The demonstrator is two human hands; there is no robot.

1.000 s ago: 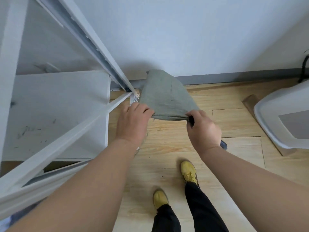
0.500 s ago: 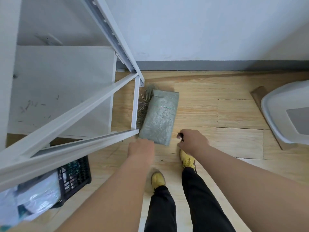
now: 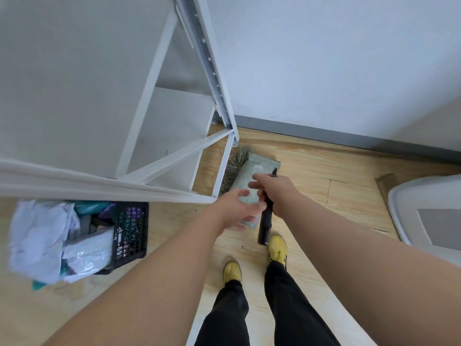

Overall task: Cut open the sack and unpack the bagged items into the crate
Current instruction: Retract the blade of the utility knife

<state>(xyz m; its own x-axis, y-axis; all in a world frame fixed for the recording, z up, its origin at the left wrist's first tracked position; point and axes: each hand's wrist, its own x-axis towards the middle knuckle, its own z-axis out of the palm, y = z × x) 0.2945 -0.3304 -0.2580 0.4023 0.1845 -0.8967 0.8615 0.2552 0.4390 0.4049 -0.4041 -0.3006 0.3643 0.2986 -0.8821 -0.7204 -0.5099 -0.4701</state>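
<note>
Left hand (image 3: 239, 208) is hovering with loose, empty fingers over the near end of the sack (image 3: 254, 171), its long axis running away toward the wall, while right hand (image 3: 277, 193) is gripping the knife (image 3: 265, 223) alongside.

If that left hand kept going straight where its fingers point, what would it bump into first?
Most likely the folded green sack on the floor: the left hand hangs open above its near end, though their gap is unclear.
</note>
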